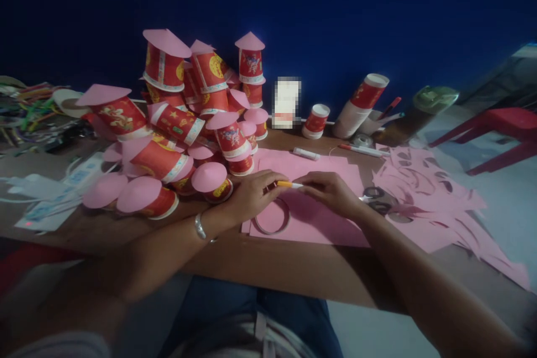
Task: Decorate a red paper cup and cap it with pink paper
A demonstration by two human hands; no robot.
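Between my two hands, above the pink paper sheets, is a pen with an orange-yellow part and a white part. My left hand pinches its orange-yellow end. The white end is in the fingers of my right hand. Under and beside my left hand, a thin round ring lies on the pink paper. A white glue stick or marker rests near the paper's back edge. Dark-handled scissors lie just right of my right forearm, partly over the paper.
Many red paper cups with pink cone tops are piled at the left. Cut pink scraps cover the right side. Behind stand a red cup, a cup stack and a bottle. A power strip lies far left.
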